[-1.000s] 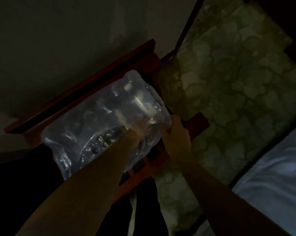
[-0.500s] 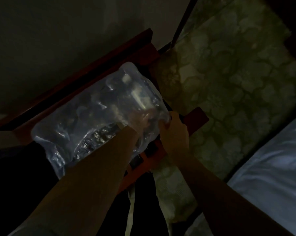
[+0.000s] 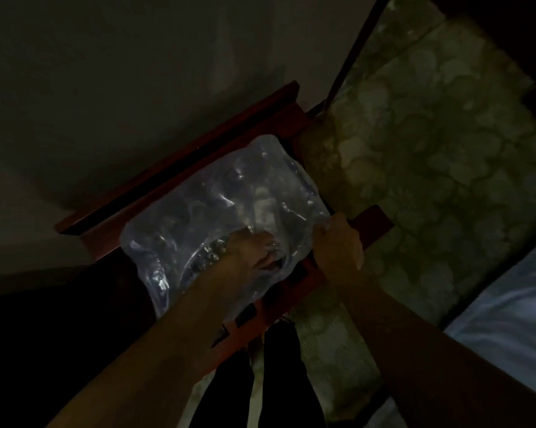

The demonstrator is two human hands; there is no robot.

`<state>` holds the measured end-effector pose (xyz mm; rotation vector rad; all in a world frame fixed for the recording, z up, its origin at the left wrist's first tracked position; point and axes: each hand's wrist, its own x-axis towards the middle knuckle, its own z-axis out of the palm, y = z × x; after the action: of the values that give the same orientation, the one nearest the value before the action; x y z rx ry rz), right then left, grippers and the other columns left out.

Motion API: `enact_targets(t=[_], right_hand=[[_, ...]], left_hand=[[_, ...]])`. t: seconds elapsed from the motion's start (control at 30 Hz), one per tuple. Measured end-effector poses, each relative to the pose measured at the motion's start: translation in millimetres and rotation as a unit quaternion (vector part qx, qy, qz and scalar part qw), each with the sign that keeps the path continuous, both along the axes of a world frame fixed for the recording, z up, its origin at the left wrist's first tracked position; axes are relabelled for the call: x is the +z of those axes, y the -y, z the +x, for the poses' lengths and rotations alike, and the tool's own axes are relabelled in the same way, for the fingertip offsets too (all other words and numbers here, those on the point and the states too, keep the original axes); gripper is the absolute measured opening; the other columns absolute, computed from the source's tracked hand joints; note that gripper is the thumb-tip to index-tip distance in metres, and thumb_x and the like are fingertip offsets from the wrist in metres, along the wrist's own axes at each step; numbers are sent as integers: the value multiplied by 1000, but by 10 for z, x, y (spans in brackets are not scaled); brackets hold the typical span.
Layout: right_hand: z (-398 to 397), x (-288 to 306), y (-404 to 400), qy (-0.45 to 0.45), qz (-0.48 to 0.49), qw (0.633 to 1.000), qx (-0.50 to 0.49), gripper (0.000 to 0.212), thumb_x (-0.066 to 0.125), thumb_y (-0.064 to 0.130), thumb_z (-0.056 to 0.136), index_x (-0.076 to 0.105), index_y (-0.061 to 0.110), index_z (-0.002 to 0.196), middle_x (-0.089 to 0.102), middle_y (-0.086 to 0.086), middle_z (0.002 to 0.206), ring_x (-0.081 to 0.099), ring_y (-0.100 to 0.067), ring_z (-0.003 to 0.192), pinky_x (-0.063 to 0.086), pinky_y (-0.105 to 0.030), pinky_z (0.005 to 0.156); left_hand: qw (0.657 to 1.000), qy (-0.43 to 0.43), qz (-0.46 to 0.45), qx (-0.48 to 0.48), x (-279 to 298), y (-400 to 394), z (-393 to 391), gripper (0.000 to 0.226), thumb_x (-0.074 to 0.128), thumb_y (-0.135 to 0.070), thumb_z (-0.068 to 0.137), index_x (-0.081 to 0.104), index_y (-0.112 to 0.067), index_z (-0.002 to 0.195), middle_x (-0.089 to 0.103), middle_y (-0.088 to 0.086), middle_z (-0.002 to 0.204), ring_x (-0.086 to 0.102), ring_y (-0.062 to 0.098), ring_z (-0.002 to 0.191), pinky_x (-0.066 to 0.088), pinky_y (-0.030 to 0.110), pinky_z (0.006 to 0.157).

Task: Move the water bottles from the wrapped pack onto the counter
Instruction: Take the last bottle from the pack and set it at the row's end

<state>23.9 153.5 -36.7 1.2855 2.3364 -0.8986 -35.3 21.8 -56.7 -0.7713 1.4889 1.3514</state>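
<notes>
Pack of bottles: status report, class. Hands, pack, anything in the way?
Left hand in the pack, grip unclear. Right hand grips its end. No bottles out yet. Wrap in the way.

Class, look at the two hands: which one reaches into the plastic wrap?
The left hand is pushed into the wrapped pack; the right hand only grips its outer corner.

Left hand (image 3: 254,251) and right hand (image 3: 337,245), fingers curled
</notes>
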Motion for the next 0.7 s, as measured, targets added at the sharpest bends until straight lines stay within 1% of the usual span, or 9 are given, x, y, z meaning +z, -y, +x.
enact_targets(t=[0.03,0.07,0.13,0.17,0.27,0.37,0.47,0.6,0.7], right_hand=[[5,-12,10,2,7,1000,-4,30,49,28,100,50,4,118,64,-18,107,63,-34,92,50,-40,73],[7,-22,17,4,13,1000,-7,30,48,28,100,50,3,117,64,-18,106,63,-34,92,49,-39,72],[10,-36,28,11,24,1000,-8,30,46,28,101,50,3,117,64,-18,106,62,-32,88,47,-37,70],[14,-39,34,13,32,999,-5,30,46,29,101,50,4,117,64,-18,106,59,-30,84,45,-37,69],[17,-32,76,18,50,998,17,30,46,30,101,50,4,114,63,-18,105,49,-24,76,41,-35,67],[11,-8,111,28,53,998,30,29,48,28,99,50,3,114,61,-18,106,47,-25,76,39,-34,67],[29,27,110,46,56,997,19,31,50,27,98,49,3,118,61,-18,112,59,-32,89,41,-35,68],[35,75,85,62,68,996,-10,37,51,31,97,50,5,123,60,-19,121,60,-38,109,44,-38,77],[22,130,55,71,72,995,-23,41,51,34,96,50,6,126,59,-18,125,59,-37,113,46,-40,82]], left_hand=[[1000,-11,-1,1,47,33,28,11,54,-4,96,54,-4,85,60,12,74,63,17,53,55,28,50],[1000,-25,8,-5,68,73,65,5,59,-9,93,57,-5,92,64,16,81,67,19,58,59,34,57],[997,-66,-8,-49,97,184,125,17,62,-21,92,64,-6,101,69,20,101,70,31,89,58,50,84],[995,-78,-22,-65,147,232,149,23,62,-25,93,66,-7,106,69,20,107,69,34,98,56,52,89],[993,-97,-36,-52,325,380,229,24,66,-29,90,71,-9,103,74,13,98,73,23,84,61,36,74],[996,-79,-23,-39,557,479,279,21,67,-28,89,72,-7,91,74,14,92,71,24,80,58,32,77],[998,-60,18,9,787,496,308,23,64,-19,92,70,3,96,71,14,82,66,16,62,55,21,58],[992,-110,-27,-53,1013,561,309,26,71,-27,86,75,-2,92,75,9,79,69,10,59,55,20,56],[976,-172,-80,-109,1149,666,285,30,71,-35,85,74,-5,83,76,9,77,73,19,71,61,34,72]])
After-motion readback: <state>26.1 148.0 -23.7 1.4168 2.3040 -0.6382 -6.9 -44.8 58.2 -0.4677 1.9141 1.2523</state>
